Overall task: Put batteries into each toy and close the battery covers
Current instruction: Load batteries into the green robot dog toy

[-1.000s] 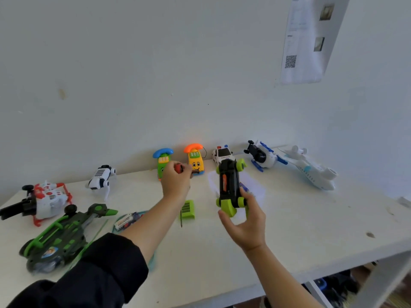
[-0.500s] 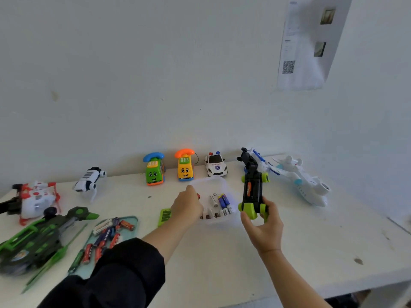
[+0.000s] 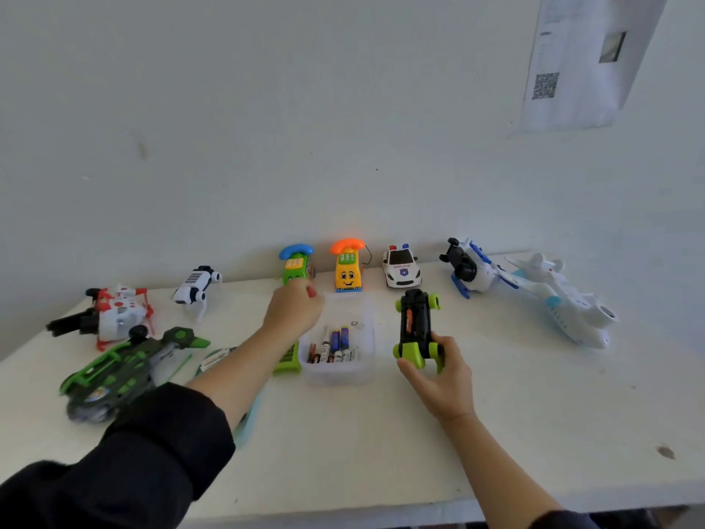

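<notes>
- Black toy car (image 3: 416, 327) with lime wheels, belly up, orange battery seated; right hand (image 3: 442, 379) grips its near end, right of the clear battery tub (image 3: 335, 370).
- Left hand (image 3: 292, 311) curled over the tub's far-left corner, pinching something small and red (identity unclear).
- White table (image 3: 515, 414), plain wall (image 3: 267, 127).

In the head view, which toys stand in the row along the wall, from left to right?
White and black robot dog → green toy phone with blue handset → yellow toy phone with orange handset → white police car → white and blue helicopter → white airplane.
</notes>
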A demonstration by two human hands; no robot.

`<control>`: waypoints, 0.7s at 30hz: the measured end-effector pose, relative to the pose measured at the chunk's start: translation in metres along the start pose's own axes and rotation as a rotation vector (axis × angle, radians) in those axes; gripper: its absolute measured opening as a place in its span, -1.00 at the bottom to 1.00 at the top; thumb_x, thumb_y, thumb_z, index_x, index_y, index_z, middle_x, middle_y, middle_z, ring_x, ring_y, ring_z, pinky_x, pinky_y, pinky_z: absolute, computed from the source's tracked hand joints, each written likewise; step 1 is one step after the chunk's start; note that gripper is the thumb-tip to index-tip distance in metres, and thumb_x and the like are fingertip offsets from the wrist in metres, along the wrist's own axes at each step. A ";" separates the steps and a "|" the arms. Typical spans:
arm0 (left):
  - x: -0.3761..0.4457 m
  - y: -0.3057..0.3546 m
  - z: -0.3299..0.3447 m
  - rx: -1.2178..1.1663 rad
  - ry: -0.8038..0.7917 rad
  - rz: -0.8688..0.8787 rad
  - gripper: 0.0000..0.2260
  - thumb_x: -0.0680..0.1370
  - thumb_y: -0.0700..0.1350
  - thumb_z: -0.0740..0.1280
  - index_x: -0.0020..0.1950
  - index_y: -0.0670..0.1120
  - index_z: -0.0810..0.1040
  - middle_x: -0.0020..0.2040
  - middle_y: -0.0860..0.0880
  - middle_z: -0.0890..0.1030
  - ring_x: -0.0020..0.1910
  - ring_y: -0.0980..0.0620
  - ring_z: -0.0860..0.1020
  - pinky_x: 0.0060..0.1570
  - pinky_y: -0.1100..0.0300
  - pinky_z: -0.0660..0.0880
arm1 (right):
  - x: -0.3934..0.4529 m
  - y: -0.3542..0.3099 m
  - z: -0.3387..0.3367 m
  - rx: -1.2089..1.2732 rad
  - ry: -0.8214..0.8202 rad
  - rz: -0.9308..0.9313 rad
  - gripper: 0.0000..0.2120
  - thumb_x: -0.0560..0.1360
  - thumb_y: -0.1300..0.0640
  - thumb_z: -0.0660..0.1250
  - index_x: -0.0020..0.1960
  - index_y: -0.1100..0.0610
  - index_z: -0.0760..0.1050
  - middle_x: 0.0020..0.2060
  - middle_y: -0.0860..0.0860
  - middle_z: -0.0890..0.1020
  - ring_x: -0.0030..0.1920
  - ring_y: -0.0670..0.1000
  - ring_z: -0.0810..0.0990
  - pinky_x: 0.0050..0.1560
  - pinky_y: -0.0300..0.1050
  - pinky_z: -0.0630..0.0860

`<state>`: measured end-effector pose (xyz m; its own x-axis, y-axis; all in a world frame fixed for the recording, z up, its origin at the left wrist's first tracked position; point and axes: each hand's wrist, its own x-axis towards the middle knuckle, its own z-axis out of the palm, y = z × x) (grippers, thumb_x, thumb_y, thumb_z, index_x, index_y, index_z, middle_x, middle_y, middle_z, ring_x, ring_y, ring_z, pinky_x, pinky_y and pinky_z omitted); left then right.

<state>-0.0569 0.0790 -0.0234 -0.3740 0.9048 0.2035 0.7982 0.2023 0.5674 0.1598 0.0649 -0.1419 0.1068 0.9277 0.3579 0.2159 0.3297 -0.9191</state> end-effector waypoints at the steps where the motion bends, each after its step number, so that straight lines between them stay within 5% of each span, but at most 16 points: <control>1: -0.001 0.011 -0.005 -0.135 0.025 0.045 -0.84 0.52 -0.17 0.20 -0.20 -0.18 0.50 -0.24 -0.15 0.55 -0.28 -0.10 0.47 -0.30 0.15 0.38 | -0.001 -0.001 0.001 0.000 -0.022 0.008 -0.51 0.29 0.12 0.55 0.12 0.02 0.40 -0.12 -0.21 0.56 -0.10 -0.33 0.52 -0.18 -0.54 0.35; 4: -0.016 0.044 -0.015 -0.302 0.020 0.246 -0.82 0.58 -0.12 0.18 -0.21 -0.09 0.45 -0.42 -0.07 0.60 -0.44 0.04 0.53 -0.41 0.24 0.39 | -0.004 -0.003 0.000 -0.021 -0.063 0.011 -0.39 0.23 -0.09 0.50 0.20 0.02 0.37 -0.10 -0.18 0.56 -0.10 -0.29 0.52 -0.18 -0.51 0.37; 11: -0.053 0.057 0.010 -0.668 0.094 0.335 -0.89 0.62 -0.18 0.18 -0.10 -0.12 0.37 -0.36 -0.20 0.59 -0.49 0.03 0.55 -0.50 0.24 0.47 | -0.004 0.001 -0.002 -0.047 -0.068 -0.005 -0.17 0.33 0.04 0.54 0.48 0.00 0.21 0.02 -0.05 0.63 0.04 -0.06 0.57 0.02 -0.19 0.47; 15: -0.061 0.051 0.020 -0.710 0.132 0.300 -0.84 0.62 -0.19 0.18 -0.16 -0.06 0.38 -0.33 -0.19 0.61 -0.51 0.11 0.54 -0.46 0.20 0.49 | -0.003 0.000 -0.001 -0.050 -0.068 -0.006 -0.17 0.31 0.07 0.56 0.48 0.00 0.24 -0.03 -0.08 0.63 -0.03 -0.14 0.57 -0.08 -0.43 0.39; 21: -0.061 0.046 0.019 -0.676 0.152 0.344 -0.90 0.62 -0.20 0.19 -0.09 -0.15 0.41 -0.32 -0.19 0.61 -0.50 0.12 0.53 -0.45 0.20 0.50 | -0.003 -0.001 -0.001 -0.051 -0.075 -0.007 -0.16 0.30 0.07 0.56 0.48 0.00 0.24 -0.02 -0.11 0.65 -0.01 -0.21 0.58 -0.09 -0.44 0.42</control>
<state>0.0114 0.0407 -0.0251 -0.2567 0.8038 0.5366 0.4380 -0.3982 0.8060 0.1603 0.0616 -0.1418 0.0324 0.9365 0.3492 0.2658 0.3287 -0.9063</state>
